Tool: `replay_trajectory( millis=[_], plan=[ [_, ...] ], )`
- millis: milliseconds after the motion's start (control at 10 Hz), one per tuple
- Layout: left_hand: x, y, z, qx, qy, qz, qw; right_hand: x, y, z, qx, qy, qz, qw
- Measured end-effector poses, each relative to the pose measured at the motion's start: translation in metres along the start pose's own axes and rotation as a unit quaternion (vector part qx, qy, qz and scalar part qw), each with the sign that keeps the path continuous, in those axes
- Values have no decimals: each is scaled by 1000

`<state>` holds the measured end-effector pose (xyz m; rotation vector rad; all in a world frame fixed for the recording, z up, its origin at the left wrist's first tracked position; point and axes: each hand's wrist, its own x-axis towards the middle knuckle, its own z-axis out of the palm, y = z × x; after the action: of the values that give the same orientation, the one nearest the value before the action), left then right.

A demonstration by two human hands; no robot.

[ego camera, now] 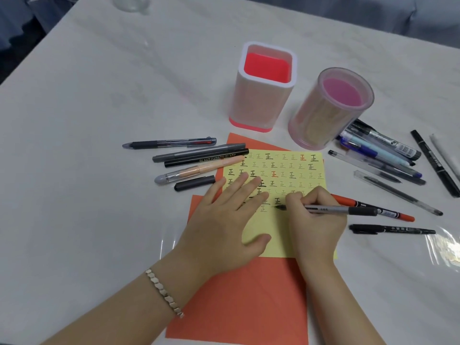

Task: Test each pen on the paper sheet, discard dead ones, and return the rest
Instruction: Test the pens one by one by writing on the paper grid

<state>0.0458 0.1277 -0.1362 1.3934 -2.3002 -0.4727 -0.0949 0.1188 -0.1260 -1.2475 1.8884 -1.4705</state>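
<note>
On the white tabletop, at the left of centre, a small group of pens lies side by side, just off the paper's left edge. It is made up of a clear multi-colour pen, a grey marker, a black pen with printed lettering and a peach pen. A loose black cap lies below them.

A forearm with a bracelet comes in from the lower left. The left hand lies flat, fingers straight and spread, pressing on the yellow paper sheet. The sheet sits at mid-frame on top of orange paper and carries rows of small written marks, mostly black, two red.

Above the sheet stands a square white holder with a red inside. To its right is a round clear holder with a pink inside.

The right hand has its fingers curled round a grey pen, whose tip touches the sheet just beside the lowest marks.

Right of that hand lie an orange marker, partly hidden behind the hand, and a black marker below it. Further up at the right edge, a heap of mixed pens spreads out from the foot of the round holder.
</note>
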Motion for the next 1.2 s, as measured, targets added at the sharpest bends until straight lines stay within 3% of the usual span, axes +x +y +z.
replay_trajectory(
  millis=[1200],
  plan=[
    [0, 0, 0, -6, 3, 0, 1000, -1, -1, 1, -4, -12, -8, 1000]
  ],
)
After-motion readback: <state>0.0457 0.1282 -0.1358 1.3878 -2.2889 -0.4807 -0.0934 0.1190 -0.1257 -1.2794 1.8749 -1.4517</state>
